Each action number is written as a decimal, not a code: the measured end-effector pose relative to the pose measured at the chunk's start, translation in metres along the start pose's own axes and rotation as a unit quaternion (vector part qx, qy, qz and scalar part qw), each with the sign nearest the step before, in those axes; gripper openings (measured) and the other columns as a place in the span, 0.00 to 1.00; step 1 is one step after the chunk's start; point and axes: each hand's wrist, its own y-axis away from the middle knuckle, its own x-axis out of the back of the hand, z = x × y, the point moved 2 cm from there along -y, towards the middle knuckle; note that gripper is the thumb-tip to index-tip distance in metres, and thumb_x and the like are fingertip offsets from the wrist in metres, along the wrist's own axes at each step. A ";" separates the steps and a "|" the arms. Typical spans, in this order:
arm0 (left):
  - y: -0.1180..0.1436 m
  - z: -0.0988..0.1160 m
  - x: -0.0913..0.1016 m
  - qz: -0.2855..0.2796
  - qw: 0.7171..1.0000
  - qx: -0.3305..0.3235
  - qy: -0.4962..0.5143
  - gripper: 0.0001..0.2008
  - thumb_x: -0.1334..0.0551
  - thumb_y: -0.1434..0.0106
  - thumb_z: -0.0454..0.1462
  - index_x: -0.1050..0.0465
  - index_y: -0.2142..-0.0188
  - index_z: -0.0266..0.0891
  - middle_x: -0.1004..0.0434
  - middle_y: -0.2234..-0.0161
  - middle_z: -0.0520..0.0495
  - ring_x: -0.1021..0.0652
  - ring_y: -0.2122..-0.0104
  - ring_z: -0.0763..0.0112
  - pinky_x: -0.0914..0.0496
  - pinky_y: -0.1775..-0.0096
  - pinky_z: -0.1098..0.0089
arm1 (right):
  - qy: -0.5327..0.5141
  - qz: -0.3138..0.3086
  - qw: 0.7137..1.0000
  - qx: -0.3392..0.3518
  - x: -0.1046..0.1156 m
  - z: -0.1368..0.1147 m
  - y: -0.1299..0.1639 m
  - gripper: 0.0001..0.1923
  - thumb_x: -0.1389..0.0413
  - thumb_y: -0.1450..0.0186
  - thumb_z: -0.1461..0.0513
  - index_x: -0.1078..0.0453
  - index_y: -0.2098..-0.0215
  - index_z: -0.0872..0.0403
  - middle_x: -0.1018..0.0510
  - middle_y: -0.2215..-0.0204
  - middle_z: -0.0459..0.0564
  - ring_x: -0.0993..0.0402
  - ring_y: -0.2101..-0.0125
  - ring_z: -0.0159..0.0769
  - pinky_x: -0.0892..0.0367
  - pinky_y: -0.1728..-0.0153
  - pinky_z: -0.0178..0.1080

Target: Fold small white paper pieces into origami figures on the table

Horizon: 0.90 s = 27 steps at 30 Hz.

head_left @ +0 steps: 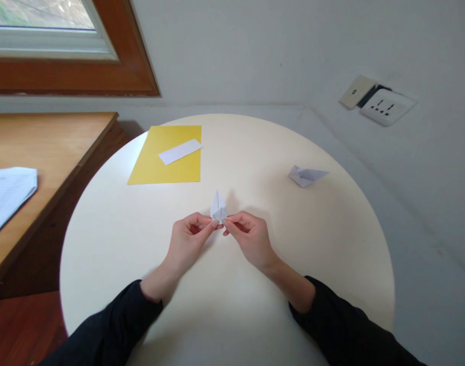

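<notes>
Over the middle of the round white table (pixel 232 305), a small folded white paper (pixel 219 206) stands between my two hands, its narrow point facing away from me. My left hand (pixel 190 239) pinches its lower left edge between thumb and fingers. On the other side, my right hand (pixel 250 236) pinches the lower right edge, the thumbs close together at the front. A second folded white paper, shaped like a small boat (pixel 307 176), lies on the table to the far right, apart from both hands.
A yellow sheet (pixel 164 170) lies at the back left of the table with a white paper strip (pixel 180 151) across it. Left of the table stands a wooden desk (pixel 57 137) holding papers (pixel 9 193). A wall socket (pixel 387 107) is at the right.
</notes>
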 end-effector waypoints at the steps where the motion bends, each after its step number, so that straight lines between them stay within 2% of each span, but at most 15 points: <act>1: 0.000 0.000 0.000 0.001 1.000 0.001 0.004 0.12 0.32 0.51 0.43 0.26 0.76 0.34 0.19 0.73 0.44 0.22 0.74 0.68 0.30 0.70 0.71 | -0.006 0.001 1.000 -0.006 0.000 0.000 0.000 0.11 0.39 0.45 0.54 0.27 0.75 0.54 0.20 0.76 0.47 0.25 0.78 0.32 0.26 0.73 0.36; 11: 0.001 -0.003 -0.001 -0.008 1.000 0.011 0.027 0.13 0.32 0.50 0.43 0.27 0.74 0.34 0.19 0.72 0.44 0.20 0.71 0.66 0.28 0.67 0.68 | -0.050 0.035 0.997 -0.046 -0.002 -0.002 -0.002 0.11 0.36 0.49 0.56 0.28 0.79 0.55 0.22 0.80 0.46 0.28 0.82 0.30 0.27 0.79 0.34; 18: -0.001 -0.002 -0.004 0.009 0.994 0.010 0.108 0.20 0.29 0.55 0.43 0.41 0.79 0.39 0.21 0.76 0.51 0.20 0.73 0.69 0.25 0.65 0.66 | -0.082 0.041 0.994 -0.060 -0.003 0.000 -0.002 0.10 0.35 0.51 0.58 0.29 0.80 0.56 0.23 0.81 0.45 0.29 0.82 0.28 0.28 0.79 0.33; 27: -0.002 -0.004 -0.004 0.006 0.995 -0.006 0.095 0.18 0.31 0.52 0.41 0.42 0.78 0.39 0.22 0.76 0.52 0.20 0.73 0.69 0.25 0.65 0.66 | -0.114 0.043 0.990 -0.075 -0.005 -0.001 -0.001 0.11 0.34 0.53 0.57 0.29 0.81 0.55 0.23 0.81 0.43 0.28 0.82 0.28 0.26 0.79 0.34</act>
